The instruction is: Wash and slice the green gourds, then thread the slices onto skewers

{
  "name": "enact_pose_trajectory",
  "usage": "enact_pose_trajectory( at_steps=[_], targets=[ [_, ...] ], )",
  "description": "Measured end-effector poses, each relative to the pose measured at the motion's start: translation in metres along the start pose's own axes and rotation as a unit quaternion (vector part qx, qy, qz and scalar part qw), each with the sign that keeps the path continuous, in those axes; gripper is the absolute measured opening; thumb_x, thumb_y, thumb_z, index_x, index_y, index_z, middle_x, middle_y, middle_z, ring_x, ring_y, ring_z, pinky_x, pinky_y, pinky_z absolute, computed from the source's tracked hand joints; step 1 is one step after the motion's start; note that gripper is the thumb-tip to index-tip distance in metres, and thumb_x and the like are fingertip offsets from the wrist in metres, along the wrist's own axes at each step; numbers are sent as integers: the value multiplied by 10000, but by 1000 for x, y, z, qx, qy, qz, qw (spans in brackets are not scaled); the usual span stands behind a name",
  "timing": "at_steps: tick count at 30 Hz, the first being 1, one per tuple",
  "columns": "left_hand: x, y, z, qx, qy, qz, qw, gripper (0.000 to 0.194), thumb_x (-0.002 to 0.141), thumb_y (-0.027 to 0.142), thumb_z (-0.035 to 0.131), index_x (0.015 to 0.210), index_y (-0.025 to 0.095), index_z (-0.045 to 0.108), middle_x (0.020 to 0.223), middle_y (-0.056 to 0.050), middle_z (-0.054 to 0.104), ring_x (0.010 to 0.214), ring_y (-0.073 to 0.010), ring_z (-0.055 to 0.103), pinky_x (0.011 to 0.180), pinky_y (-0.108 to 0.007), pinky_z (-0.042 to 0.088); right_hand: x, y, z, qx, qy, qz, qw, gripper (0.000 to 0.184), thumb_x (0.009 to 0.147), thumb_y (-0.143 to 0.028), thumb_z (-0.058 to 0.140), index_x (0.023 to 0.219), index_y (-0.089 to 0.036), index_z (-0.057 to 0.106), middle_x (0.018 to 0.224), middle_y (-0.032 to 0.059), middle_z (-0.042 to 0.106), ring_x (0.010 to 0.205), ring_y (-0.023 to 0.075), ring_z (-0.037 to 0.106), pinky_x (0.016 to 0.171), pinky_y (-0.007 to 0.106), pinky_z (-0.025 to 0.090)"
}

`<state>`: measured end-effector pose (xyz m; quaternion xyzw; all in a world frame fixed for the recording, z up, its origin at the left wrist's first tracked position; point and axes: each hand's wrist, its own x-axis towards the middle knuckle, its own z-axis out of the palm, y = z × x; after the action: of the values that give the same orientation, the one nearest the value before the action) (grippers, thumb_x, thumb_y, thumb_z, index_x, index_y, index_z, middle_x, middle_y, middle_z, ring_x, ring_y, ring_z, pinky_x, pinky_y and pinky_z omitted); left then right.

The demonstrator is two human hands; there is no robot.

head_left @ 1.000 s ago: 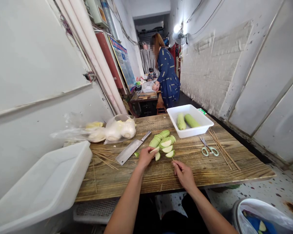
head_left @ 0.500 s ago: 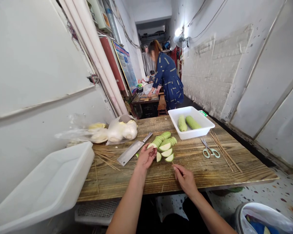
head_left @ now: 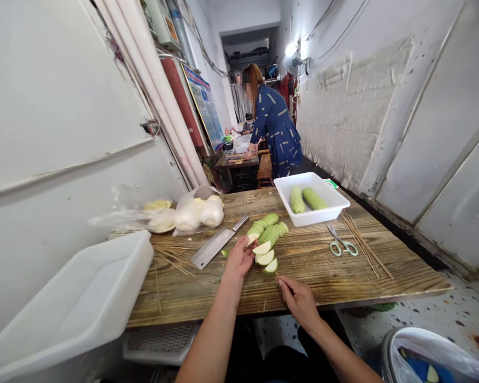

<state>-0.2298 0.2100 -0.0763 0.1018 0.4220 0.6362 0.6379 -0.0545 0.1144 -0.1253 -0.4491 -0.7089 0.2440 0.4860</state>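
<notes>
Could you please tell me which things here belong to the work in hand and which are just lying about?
Likely part of it:
right hand, gripping a skewer through pale slices
left hand, at the slices
rows of cut green vegetable
cleaver
loose skewers
whole green vegetables in the white tray

Apparently just lying about:
scissors
bagged pale items
lined bin

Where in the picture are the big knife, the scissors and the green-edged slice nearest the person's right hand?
Big knife (head_left: 212, 249): head view, middle of the blade.
Scissors (head_left: 337, 239): head view, near the pivot.
Green-edged slice (head_left: 271, 266): head view, its pale cut face.
</notes>
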Motion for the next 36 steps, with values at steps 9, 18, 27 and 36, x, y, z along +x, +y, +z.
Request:
enact_pose_trajectory(
  at_steps=[9,18,27,36],
  targets=[
    [0,1,-4,-46,5,-71,996,143,805,27,514,901,126,552,815,-76,647,729,-140,652,673,-249,540,1,0,2,2,39,20,999,309,900,-318,433,921,-181,710,550,13,631,589,168,640,581,243,495],
    [-7,2,-5,-28,-45,-38,998,185,748,28,603,829,175,525,700,0,619,571,-73,595,512,-158,461,-1,5,4,0,112,37,993,288,886,-314,459,973,-187,702,869,76,728,712,187,680,646,280,542],
    [-9,-6,-2,-1,-35,0,999,243,717,-8,607,858,171,522,775,-36,670,684,-129,660,657,-241,528,-1,5,3,-14,66,11,998,267,895,-299,456,946,-192,695,825,58,728,717,185,680,678,281,531],
    [-7,-13,1,11,-35,11,999,187,708,45,602,845,159,545,799,-56,675,716,-142,662,678,-267,529,2,2,3,-40,31,14,999,285,904,-296,419,934,-201,686,773,47,721,688,182,673,625,266,510]
  ],
)
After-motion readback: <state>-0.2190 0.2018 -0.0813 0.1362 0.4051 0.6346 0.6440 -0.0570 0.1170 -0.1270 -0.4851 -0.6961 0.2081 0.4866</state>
